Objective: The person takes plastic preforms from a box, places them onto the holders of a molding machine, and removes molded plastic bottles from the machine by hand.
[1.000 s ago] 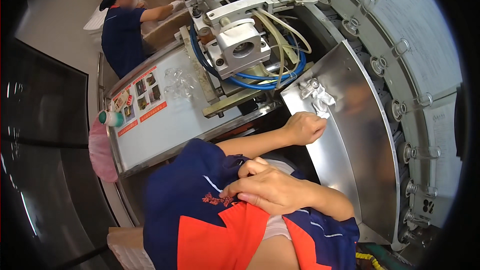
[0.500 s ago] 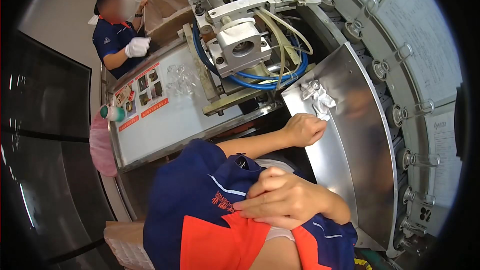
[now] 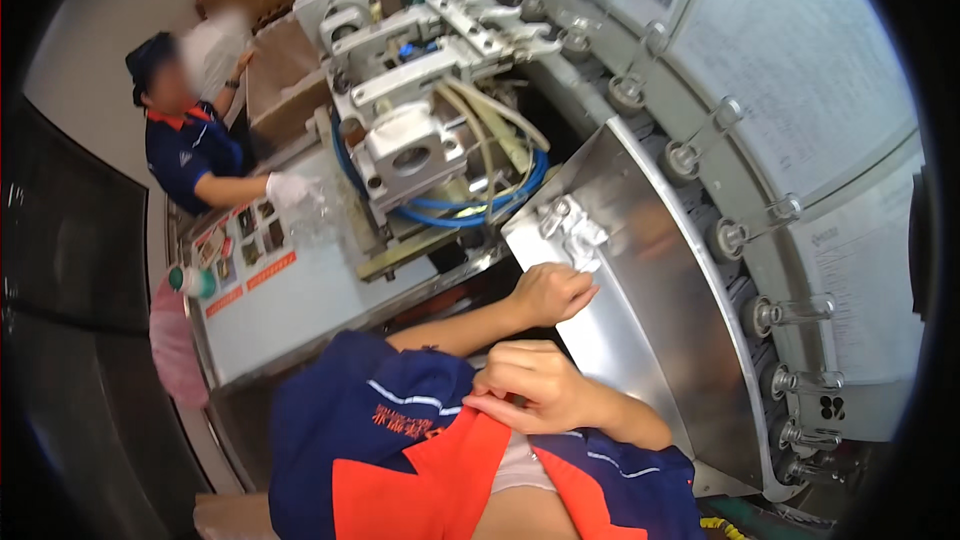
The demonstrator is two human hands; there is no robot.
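Note:
My left hand [image 3: 555,294] is closed in a loose fist, with nothing visible in it. It rests at the near left edge of a bent sheet-metal tray [image 3: 625,340]. Just beyond it on the tray lie crumpled white gloves [image 3: 574,230]. My right hand [image 3: 530,382] is bent in at my chest. Its fingertips pinch the orange collar [image 3: 440,475] of my dark blue work shirt. A white undershirt [image 3: 518,475] shows at the open neck.
A machine [image 3: 410,150] with blue and clear hoses stands ahead. Clear glass pieces [image 3: 775,215] sit in holders along the right. At the left, a co-worker's gloved hand [image 3: 290,190] is by clear glassware [image 3: 318,220] on a white table [image 3: 300,315]. A white-and-green container [image 3: 192,282] stands there.
The view has shifted, so the scene sits further left. My right hand's fingers have drawn together at the collar. The co-worker's gloved hand has come down to the glassware. My left hand stays fisted.

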